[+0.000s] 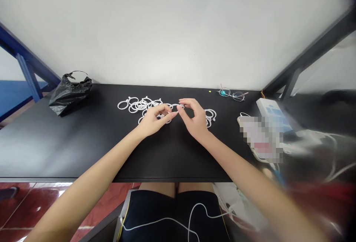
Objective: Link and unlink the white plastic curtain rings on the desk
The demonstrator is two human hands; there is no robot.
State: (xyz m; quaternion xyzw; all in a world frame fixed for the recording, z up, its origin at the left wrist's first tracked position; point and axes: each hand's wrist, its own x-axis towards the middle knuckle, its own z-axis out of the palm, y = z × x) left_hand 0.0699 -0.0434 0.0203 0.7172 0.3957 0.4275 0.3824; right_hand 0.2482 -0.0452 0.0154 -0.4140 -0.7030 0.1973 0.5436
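Between my two hands is a white ring (pixel 175 105), lifted a little off the black table (pixel 94 145). My left hand (pixel 156 119) pinches its near side with thumb and fingers. On the other side my right hand (pixel 195 119) has its thumb and fingertips closed on the same ring, partly covering it. Beside and behind my left hand lies a loose pile of white rings (pixel 135 105), each with a small knob. A smaller group of such rings (pixel 213 115) sits just right of my right hand, which hides part of it.
A crumpled black plastic bag (pixel 71 93) stands at the back left. Eyeglasses (pixel 232 93) lie by the wall. To the right are a white box (pixel 274 114), a blurred-out phone-like object (pixel 260 138) and clear plastic (pixel 311 145). A white cable (pixel 167 218) crosses my lap.
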